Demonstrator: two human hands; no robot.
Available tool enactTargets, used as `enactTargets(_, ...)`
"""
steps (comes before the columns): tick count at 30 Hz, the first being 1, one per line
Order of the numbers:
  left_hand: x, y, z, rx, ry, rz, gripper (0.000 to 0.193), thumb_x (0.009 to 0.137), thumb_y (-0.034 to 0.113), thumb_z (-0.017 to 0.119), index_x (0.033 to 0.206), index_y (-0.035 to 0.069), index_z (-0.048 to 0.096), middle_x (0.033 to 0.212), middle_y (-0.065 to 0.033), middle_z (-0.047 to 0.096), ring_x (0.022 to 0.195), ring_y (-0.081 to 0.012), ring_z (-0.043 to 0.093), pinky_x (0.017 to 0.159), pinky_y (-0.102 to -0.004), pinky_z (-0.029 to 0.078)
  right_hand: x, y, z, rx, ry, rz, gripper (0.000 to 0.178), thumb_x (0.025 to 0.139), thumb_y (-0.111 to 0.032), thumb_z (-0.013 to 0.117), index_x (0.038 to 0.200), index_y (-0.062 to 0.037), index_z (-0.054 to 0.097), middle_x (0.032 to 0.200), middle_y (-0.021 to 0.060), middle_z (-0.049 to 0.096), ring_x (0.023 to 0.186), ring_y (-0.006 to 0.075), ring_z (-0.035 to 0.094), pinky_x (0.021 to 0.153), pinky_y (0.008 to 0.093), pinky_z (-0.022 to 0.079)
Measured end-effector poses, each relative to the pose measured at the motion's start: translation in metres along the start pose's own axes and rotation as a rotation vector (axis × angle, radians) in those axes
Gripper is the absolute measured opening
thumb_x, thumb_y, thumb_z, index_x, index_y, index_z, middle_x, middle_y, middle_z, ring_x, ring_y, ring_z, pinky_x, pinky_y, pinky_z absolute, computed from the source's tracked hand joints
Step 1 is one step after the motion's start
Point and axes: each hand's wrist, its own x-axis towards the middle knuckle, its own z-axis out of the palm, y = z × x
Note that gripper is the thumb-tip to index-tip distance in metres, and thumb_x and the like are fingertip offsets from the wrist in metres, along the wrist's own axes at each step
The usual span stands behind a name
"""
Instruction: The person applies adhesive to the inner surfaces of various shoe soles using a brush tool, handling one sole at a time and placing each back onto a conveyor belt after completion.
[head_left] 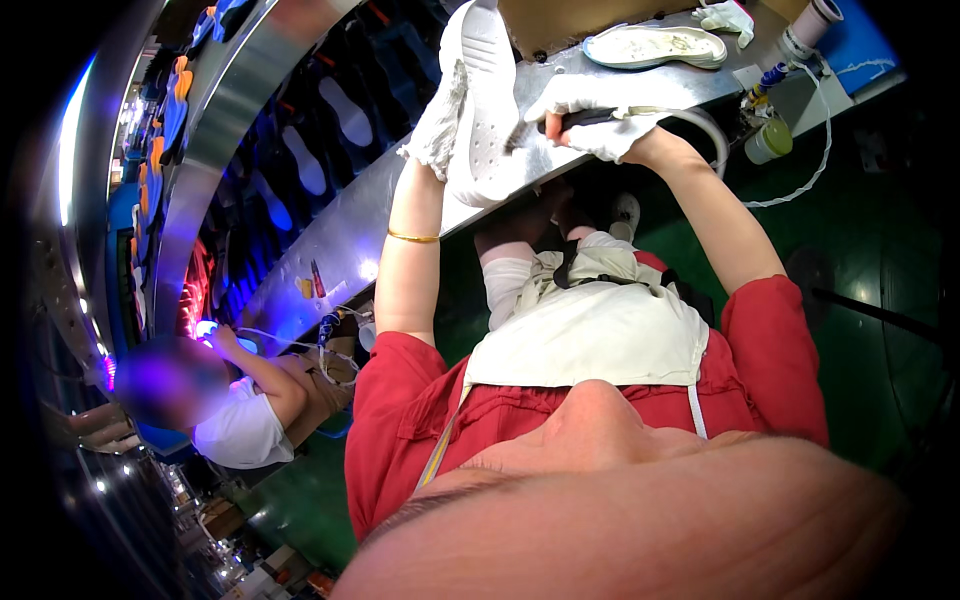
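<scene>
Red sleeves and a pale apron point(590, 335) fill the foreground as a seated worker reaches up to a metal desk point(350, 225) on a shoe line. Her gloved left hand point(437, 125) is clenched around the edge of a white shoe point(487, 95), holding it upright with the sole facing her, its long axis running away from her body, toe end toward the far side of the desk. Her gloved right hand point(600, 115) is clenched on a dark-handled tool point(580, 120) trailing a grey hose point(700, 125), the grip closed fully around the handle. That tool lies directly to the right of the shoe, its tip pointing left and touching, or all but touching, the sole near the heel end. So the right hand is the one nearer the working spot, while the left only steadies the shoe from the opposite side. A second sole point(655, 45) lies flat farther along the desk, near a spare glove point(727, 18) and a small green jar point(768, 140). Rows of blue-lit soles point(300, 160) pass on a conveyor at left, where another person point(240, 400) in white works below.
</scene>
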Motion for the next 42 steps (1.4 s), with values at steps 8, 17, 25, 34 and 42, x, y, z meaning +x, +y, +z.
enactTargets(8, -0.038, 0.007, -0.007, -0.404, -0.067, 0.413, 0.092, 0.074, 0.073, 0.047, 0.135, 0.005, 0.034, 0.134, -0.0167, 0.042, 0.125, -0.0309, 0.039, 0.104, -0.0471, 0.033, -0.006, -0.023, -0.014, 0.365, 0.196, 0.133, 0.015, 0.078, -0.005, 0.067, 0.088, -0.005, 0.056, 0.085, 0.007, 0.062, 0.076, 0.0119, 0.06, 0.072, 0.0239, 0.047)
enactTargets(17, -0.048, -0.091, 0.0, -0.898, -0.107, 0.15, 0.058, 0.086, 0.037, 0.053, 0.13, 0.001, 0.041, 0.125, -0.0166, 0.051, 0.114, -0.0307, 0.05, 0.102, -0.045, 0.037, -0.032, 0.014, 0.029, 0.667, 0.438, 0.257, 0.02, 0.078, -0.01, 0.069, 0.09, -0.0045, 0.054, 0.082, 0.0044, 0.06, 0.072, 0.0111, 0.06, 0.069, 0.0233, 0.048)
enactTargets(25, -0.042, -0.091, 0.042, -0.523, 0.083, 0.156, 0.067, 0.085, 0.058, 0.047, 0.13, 0.008, 0.04, 0.123, -0.0111, 0.05, 0.107, -0.0259, 0.054, 0.091, -0.0384, 0.048, -0.024, 0.013, 0.04, 0.254, 0.536, 0.165, 0.018, 0.079, -0.011, 0.068, 0.089, -0.0032, 0.056, 0.078, 0.0041, 0.061, 0.069, 0.0107, 0.059, 0.064, 0.0245, 0.049)
enactTargets(34, -0.038, -0.079, 0.033, -0.191, 0.286, 0.329, 0.07, 0.088, 0.062, 0.037, 0.132, 0.008, 0.039, 0.127, -0.0084, 0.048, 0.112, -0.0236, 0.049, 0.095, -0.0369, 0.043, -0.029, -0.011, 0.045, 0.448, 0.392, 0.086, 0.014, 0.08, -0.005, 0.062, 0.093, -0.0037, 0.055, 0.078, 0.0025, 0.059, 0.069, 0.0083, 0.055, 0.066, 0.0228, 0.046)
enactTargets(42, -0.036, -0.057, 0.037, -0.264, 0.39, 0.347, 0.069, 0.088, 0.062, 0.037, 0.131, 0.008, 0.041, 0.122, -0.0088, 0.054, 0.104, -0.0236, 0.055, 0.091, -0.0374, 0.047, -0.033, -0.037, 0.051, 0.308, 0.259, 0.056, 0.013, 0.07, -0.003, 0.066, 0.082, -0.0028, 0.06, 0.075, 0.0089, 0.06, 0.067, 0.0188, 0.059, 0.062, 0.0261, 0.047)
